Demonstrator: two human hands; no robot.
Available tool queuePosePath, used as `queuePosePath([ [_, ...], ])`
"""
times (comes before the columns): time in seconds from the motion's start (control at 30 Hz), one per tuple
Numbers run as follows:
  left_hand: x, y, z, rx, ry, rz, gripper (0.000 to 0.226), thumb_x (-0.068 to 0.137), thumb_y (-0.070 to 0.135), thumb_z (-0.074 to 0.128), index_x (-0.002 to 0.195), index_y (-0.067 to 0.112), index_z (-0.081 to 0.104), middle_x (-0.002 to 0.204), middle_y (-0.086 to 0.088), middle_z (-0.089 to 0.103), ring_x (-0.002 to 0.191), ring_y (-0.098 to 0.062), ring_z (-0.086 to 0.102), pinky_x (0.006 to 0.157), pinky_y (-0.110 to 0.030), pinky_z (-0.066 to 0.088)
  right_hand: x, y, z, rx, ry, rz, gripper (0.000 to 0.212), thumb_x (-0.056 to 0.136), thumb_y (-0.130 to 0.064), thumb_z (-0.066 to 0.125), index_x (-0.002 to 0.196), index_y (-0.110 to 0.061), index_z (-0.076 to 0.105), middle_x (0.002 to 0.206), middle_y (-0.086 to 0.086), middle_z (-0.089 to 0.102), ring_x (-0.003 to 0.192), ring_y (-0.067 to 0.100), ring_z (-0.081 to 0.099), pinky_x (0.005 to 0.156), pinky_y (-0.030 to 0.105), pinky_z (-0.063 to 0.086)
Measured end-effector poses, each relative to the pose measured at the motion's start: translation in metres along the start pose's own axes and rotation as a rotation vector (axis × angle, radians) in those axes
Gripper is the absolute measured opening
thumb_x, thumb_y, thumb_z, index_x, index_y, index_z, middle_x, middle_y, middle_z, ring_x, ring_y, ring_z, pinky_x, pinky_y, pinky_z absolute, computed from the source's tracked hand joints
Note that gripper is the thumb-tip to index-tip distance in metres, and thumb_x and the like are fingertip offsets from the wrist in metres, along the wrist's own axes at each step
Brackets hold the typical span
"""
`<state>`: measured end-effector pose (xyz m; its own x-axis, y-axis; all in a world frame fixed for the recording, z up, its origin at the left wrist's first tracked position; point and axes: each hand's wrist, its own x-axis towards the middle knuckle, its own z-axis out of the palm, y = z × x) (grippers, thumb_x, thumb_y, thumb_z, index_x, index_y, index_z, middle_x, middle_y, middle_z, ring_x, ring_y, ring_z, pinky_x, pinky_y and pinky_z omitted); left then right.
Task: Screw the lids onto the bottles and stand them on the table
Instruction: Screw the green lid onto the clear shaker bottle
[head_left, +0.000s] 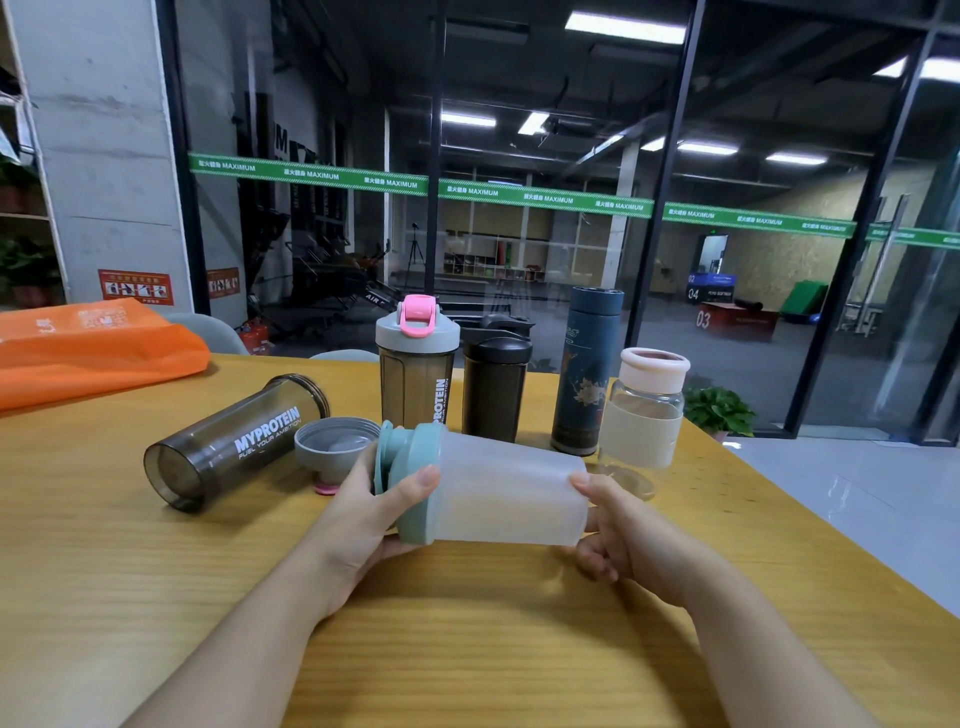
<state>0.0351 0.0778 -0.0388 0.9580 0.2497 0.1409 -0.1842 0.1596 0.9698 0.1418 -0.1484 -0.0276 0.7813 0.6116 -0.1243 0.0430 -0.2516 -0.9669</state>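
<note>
A frosted white shaker bottle lies sideways just above the wooden table, its teal lid pointing left. My left hand wraps the teal lid. The bottle's base end is held in my right hand. A lidless smoky MYPROTEIN bottle lies on its side at the left, and its grey lid with a pink cap rests upside down beside it. Behind stand a lidded grey-and-pink shaker, a black shaker, a dark blue flask and a glass bottle with a pink lid.
An orange bag lies at the table's far left. The table's right edge runs diagonally past the glass bottle, with grey floor and a potted plant beyond it. Glass walls stand behind the table.
</note>
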Motion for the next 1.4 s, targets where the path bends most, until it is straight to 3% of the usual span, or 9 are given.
queuePosePath([
  [0.2, 0.000, 0.000, -0.002, 0.013, -0.040, 0.008, 0.104, 0.033, 0.048, 0.090, 0.128, 0.038, 0.047, 0.119, -0.002, 0.064, 0.107, -0.022, 0.064, 0.079, -0.043, 0.057, -0.001, -0.001, 0.000, -0.060, 0.006, 0.019, 0.094, 0.057, -0.071, 0.046, 0.117, 0.002, 0.053, 0.062, 0.008, 0.054, 0.043, 0.014, 0.041, 0.043, 0.022, 0.031],
  [0.37, 0.000, -0.001, -0.004, 0.035, -0.048, 0.020, 0.116, 0.025, 0.053, 0.092, 0.130, 0.041, 0.044, 0.119, -0.002, 0.064, 0.107, -0.023, 0.065, 0.085, -0.046, 0.055, -0.002, -0.003, 0.001, -0.052, 0.045, 0.043, 0.060, 0.092, -0.055, 0.035, 0.117, -0.004, 0.052, 0.060, 0.006, 0.056, 0.045, 0.013, 0.044, 0.042, 0.021, 0.034],
  [0.5, 0.000, -0.003, -0.001, 0.046, -0.004, 0.047, 0.115, 0.024, 0.058, 0.090, 0.128, 0.042, 0.043, 0.120, 0.001, 0.062, 0.106, -0.020, 0.064, 0.078, -0.039, 0.057, 0.003, -0.003, 0.007, -0.014, 0.126, 0.048, 0.054, 0.093, -0.053, 0.037, 0.107, -0.005, 0.056, 0.062, 0.008, 0.057, 0.047, 0.015, 0.048, 0.046, 0.023, 0.036],
  [0.57, 0.001, -0.004, -0.001, 0.050, 0.043, 0.061, 0.114, 0.029, 0.058, 0.088, 0.130, 0.040, 0.040, 0.122, 0.001, 0.060, 0.108, -0.020, 0.063, 0.081, -0.041, 0.057, 0.006, -0.002, 0.012, -0.036, 0.240, -0.047, 0.052, 0.090, -0.055, 0.044, 0.113, -0.009, 0.054, 0.073, 0.007, 0.060, 0.056, 0.013, 0.056, 0.053, 0.025, 0.040],
  [0.67, 0.004, -0.005, -0.002, 0.067, 0.104, 0.077, 0.120, 0.031, 0.060, 0.085, 0.137, 0.037, 0.034, 0.124, 0.002, 0.057, 0.110, -0.020, 0.060, 0.087, -0.046, 0.055, 0.009, 0.004, 0.015, -0.198, 0.406, -0.356, 0.073, 0.078, -0.050, 0.064, 0.140, -0.026, 0.033, 0.119, -0.002, 0.056, 0.100, 0.006, 0.057, 0.080, 0.017, 0.045],
  [0.77, 0.005, -0.006, -0.001, 0.073, 0.122, 0.085, 0.122, 0.028, 0.062, 0.085, 0.137, 0.036, 0.034, 0.123, 0.003, 0.057, 0.109, -0.019, 0.060, 0.084, -0.044, 0.056, 0.011, 0.008, 0.016, -0.500, 0.447, -0.591, 0.102, 0.058, -0.062, 0.076, 0.140, -0.048, 0.017, 0.145, -0.019, 0.025, 0.133, 0.001, 0.025, 0.109, 0.022, 0.022],
  [0.93, 0.007, -0.009, -0.001, 0.066, 0.121, 0.095, 0.117, 0.031, 0.061, 0.083, 0.134, 0.036, 0.036, 0.122, 0.004, 0.057, 0.107, -0.016, 0.061, 0.074, -0.036, 0.057, 0.020, 0.009, 0.028, -1.015, 0.528, -0.722, 0.113, 0.061, -0.050, 0.082, 0.134, -0.060, -0.004, 0.152, -0.018, 0.010, 0.142, 0.010, 0.001, 0.116, 0.034, -0.004],
  [1.13, 0.006, -0.007, -0.001, 0.070, 0.129, 0.091, 0.125, 0.025, 0.064, 0.085, 0.136, 0.037, 0.035, 0.123, 0.005, 0.056, 0.107, -0.016, 0.060, 0.074, -0.035, 0.056, 0.024, 0.012, 0.033, -1.177, 0.685, -0.767, 0.113, 0.050, -0.045, 0.088, 0.143, -0.038, 0.024, 0.145, 0.000, 0.044, 0.134, 0.019, 0.027, 0.111, 0.044, 0.006],
  [1.4, 0.004, -0.006, 0.000, 0.119, 0.058, 0.083, 0.126, 0.030, 0.061, 0.086, 0.140, 0.039, 0.029, 0.126, 0.005, 0.054, 0.110, -0.015, 0.059, 0.077, -0.034, 0.057, 0.024, 0.015, 0.038, -1.154, 0.678, -0.783, 0.091, 0.055, -0.033, 0.085, 0.132, -0.030, 0.036, 0.129, -0.004, 0.056, 0.123, 0.013, 0.039, 0.111, 0.040, 0.010],
])
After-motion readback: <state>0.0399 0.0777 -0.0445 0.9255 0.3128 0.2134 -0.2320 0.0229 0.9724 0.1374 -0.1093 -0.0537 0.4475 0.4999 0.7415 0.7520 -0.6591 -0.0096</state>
